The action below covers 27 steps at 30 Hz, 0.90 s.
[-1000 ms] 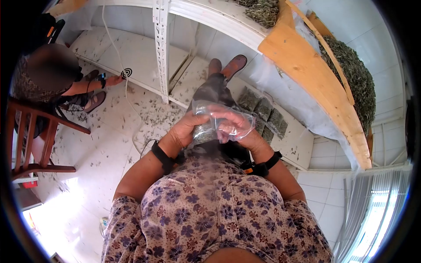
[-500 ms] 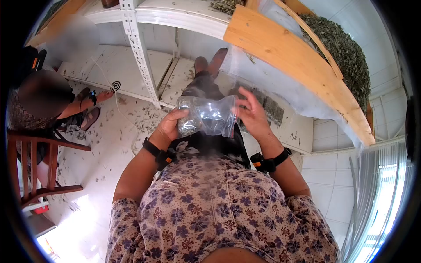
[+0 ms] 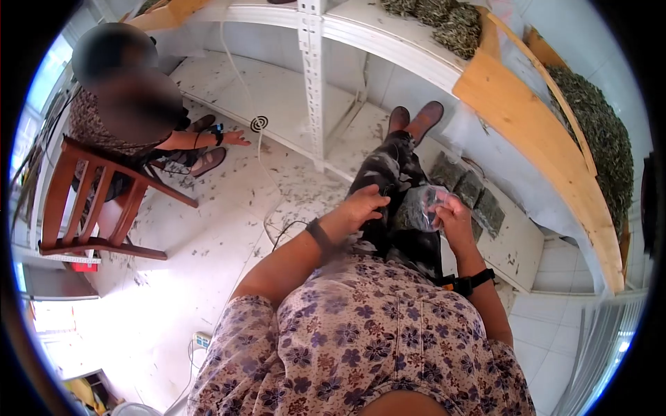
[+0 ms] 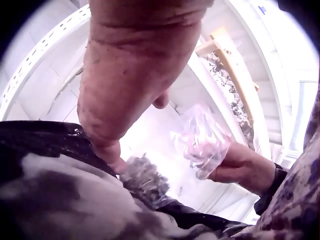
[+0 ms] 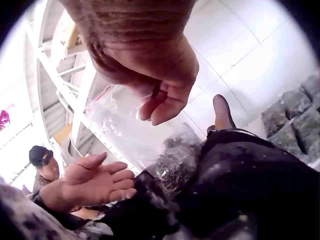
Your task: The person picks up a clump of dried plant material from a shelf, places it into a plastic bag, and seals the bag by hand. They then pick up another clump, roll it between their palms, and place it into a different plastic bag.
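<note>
Referring to the head view, I locate one clear plastic bag (image 3: 415,211) above the dark trousers (image 3: 378,170), between the two hands. The right hand (image 3: 454,216) is the nearer: its fingers are curled and grip the bag's loose end. The left hand (image 3: 364,206) is released, with its fingers extended toward the bag and apart from it.

I judge the governing relation to be this: from the left fingers the bag lies to the right, its long axis roughly crosswise. The end filled with dried plant matter (image 5: 177,160) is on the left-hand side, and the loose film is at the right fingers (foreshortening prevents me from confirming the exact angle).

Count by item:
- Hands of the wearer: two, one gripping.
- Bag in hand: one.
- Filled bags (image 3: 489,210) on the low shelf (image 3: 513,256), beyond the right hand: at least four (the edges merge, so I cannot give an exact total).
- Loose heaps (image 3: 596,139) on the upper level: at least two.
- Seated person (image 3: 90,118): one, on one wooden chair (image 3: 104,245).
</note>
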Each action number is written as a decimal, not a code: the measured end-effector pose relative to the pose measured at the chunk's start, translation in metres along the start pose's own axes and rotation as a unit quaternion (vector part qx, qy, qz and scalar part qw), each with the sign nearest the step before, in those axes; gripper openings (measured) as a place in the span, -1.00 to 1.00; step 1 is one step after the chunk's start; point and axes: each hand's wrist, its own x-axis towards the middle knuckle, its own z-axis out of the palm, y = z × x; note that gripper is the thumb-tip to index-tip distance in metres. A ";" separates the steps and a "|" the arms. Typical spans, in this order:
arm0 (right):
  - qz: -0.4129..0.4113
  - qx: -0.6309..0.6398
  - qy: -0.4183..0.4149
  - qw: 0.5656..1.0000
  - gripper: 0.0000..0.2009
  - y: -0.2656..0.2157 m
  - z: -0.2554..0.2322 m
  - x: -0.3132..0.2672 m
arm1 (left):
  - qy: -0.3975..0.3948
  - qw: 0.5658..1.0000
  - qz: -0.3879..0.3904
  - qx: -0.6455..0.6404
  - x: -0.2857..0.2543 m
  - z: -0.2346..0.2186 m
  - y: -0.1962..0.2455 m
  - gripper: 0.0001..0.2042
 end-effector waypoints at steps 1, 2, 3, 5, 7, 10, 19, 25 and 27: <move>0.000 -0.017 0.004 1.000 -0.65 0.003 0.000 0.000 | -0.001 1.000 0.006 -0.002 -0.004 -0.003 -0.002 -0.15; -0.006 -0.017 0.005 1.000 -0.65 0.005 0.001 0.001 | -0.002 1.000 0.011 -0.004 -0.008 -0.005 -0.005 -0.16; -0.010 -0.017 0.007 1.000 -0.65 0.008 0.002 0.001 | -0.005 1.000 0.014 -0.006 -0.013 -0.006 -0.007 -0.17; -0.027 -0.012 0.007 1.000 -0.64 0.010 0.003 -0.002 | 0.013 1.000 0.023 -0.004 -0.019 -0.006 -0.010 -0.18; -0.054 -0.003 -0.001 0.999 -0.63 0.006 0.005 -0.005 | 0.019 1.000 0.023 0.002 -0.024 -0.006 -0.014 -0.20; -0.036 0.013 -0.023 0.999 -0.62 0.010 0.006 -0.009 | 0.007 1.000 0.019 0.019 -0.032 -0.006 -0.016 -0.22; -0.058 -0.012 -0.069 0.996 -0.65 -0.005 0.016 -0.035 | -0.087 0.987 0.055 0.120 -0.077 0.002 -0.008 -0.38; -0.096 -0.047 -0.068 0.992 -0.68 -0.026 0.021 -0.053 | -0.098 0.985 0.078 0.121 -0.097 -0.011 -0.012 -0.53; -0.091 -0.016 -0.059 0.994 -0.69 -0.010 0.023 -0.044 | -0.070 0.989 0.081 0.098 -0.105 -0.005 -0.006 -0.42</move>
